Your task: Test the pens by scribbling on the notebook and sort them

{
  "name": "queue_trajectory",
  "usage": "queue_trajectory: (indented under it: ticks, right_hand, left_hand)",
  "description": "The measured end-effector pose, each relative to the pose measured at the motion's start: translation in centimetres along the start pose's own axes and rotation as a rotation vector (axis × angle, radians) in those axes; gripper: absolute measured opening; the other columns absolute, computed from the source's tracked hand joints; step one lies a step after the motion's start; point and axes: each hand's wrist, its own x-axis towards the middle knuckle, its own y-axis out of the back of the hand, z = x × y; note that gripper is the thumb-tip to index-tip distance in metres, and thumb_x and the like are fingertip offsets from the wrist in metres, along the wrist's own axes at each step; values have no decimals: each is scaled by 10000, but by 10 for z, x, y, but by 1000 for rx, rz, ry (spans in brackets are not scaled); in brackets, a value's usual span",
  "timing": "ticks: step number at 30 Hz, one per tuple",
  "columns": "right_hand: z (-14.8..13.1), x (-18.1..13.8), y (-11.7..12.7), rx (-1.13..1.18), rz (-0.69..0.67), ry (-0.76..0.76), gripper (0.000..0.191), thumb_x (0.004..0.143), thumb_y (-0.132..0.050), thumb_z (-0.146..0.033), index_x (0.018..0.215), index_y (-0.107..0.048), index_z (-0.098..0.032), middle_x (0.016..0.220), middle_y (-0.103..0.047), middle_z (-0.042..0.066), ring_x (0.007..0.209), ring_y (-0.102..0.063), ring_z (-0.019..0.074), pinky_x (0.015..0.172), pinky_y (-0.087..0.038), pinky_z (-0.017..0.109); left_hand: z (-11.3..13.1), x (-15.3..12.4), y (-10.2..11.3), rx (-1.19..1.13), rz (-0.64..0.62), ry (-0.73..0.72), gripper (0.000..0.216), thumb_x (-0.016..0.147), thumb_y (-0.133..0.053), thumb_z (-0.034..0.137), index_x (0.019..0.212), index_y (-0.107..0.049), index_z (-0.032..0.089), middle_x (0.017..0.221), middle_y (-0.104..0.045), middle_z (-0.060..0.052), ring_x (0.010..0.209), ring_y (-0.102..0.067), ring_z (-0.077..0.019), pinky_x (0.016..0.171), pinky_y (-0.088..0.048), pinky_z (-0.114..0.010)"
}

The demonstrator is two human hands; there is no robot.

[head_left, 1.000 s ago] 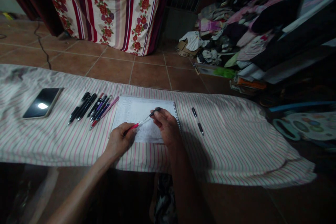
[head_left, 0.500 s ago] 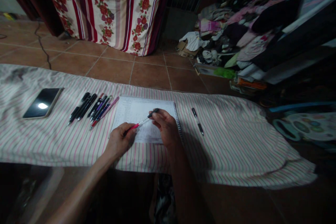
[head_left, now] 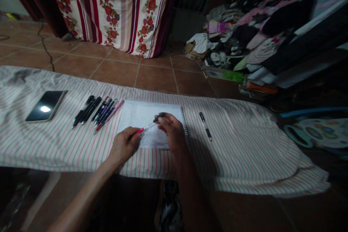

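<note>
Both hands meet over a spiral notebook [head_left: 141, 114] lying open on a striped cloth [head_left: 239, 152]. My left hand [head_left: 123, 146] pinches the red end of a pen [head_left: 145, 127]. Fingers of my right hand [head_left: 172, 132] are closed on the same pen's dark end, near the top of the page. The pen hangs just above the written page, tilted up to the right.
A row of several pens [head_left: 96, 110] lies left of the notebook, with a phone [head_left: 45, 106] further left. One black pen [head_left: 205, 126] lies to the right. Beyond are tiled floor [head_left: 152, 74], a flowered curtain [head_left: 119, 7] and a heap of clothes [head_left: 244, 40].
The hands and pen have hardly moved; my right fingers shifted slightly on the dark end. The view drifted a little.
</note>
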Motion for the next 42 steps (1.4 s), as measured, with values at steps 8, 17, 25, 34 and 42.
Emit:
queue_trajectory:
  ticks: [8,17,25,34,42]
  right_hand:
    - [-2,-2,-1,-37,-4,17,343,609,-674,-341,916,-616,-198,885,-700,49,802,-649,180,631,-457,258]
    - [-1,-1,0,-63,-18,39,307,612,-674,-345,869,-613,-189,867,-700,52,789,-655,187,633,-471,269]
    - [-2,-2,0,-68,-38,46,297,626,-666,-346,865,-595,-184,854,-698,51,758,-661,185,612,-474,268]
    - [0,-1,1,-101,-52,74,307,631,-659,-366,875,-593,-190,870,-696,55,775,-658,187,613,-488,274]
    - [2,-1,-1,-109,-82,93,288,633,-664,-356,861,-599,-193,851,-696,48,772,-655,187,607,-490,277]
  left_hand:
    - [3,0,1,-4,-10,-3,265,826,-461,342,920,-651,184,792,-635,-32,747,-577,-161,688,-443,-272]
    - [3,1,4,-16,-11,-32,248,827,-463,320,896,-656,180,748,-625,-24,716,-580,-150,660,-444,-260]
    - [0,1,3,-55,2,-48,257,836,-470,342,935,-650,188,800,-641,-33,763,-590,-152,699,-455,-261]
    - [3,1,3,-97,13,-127,266,847,-456,286,1033,-620,189,888,-638,-45,837,-582,-152,757,-453,-277]
    - [6,0,3,-60,9,-113,271,854,-439,282,1039,-612,186,859,-625,-41,796,-576,-146,720,-451,-270]
